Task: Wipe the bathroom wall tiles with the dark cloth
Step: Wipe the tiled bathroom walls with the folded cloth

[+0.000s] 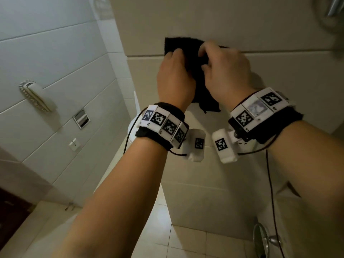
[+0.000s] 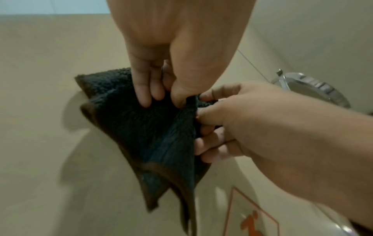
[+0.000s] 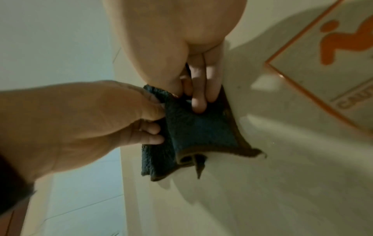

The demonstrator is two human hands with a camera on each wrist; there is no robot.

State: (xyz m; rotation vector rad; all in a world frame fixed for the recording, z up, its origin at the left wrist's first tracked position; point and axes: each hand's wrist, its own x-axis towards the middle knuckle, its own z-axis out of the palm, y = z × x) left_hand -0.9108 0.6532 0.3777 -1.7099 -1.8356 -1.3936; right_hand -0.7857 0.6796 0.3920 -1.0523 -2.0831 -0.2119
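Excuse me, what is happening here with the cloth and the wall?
A person is standing at a beige tiled bathroom wall and holds a dark cloth in front of it with both hands. The left hand grips one side, and the right hand pinches the other, as if folding or arranging it. The cloth hangs doubled over. It looks like preparation; whether it touches the tiles I cannot tell.

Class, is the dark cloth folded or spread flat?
Folded: the dark cloth shows doubled layers and stacked hems, pinched by both hands.
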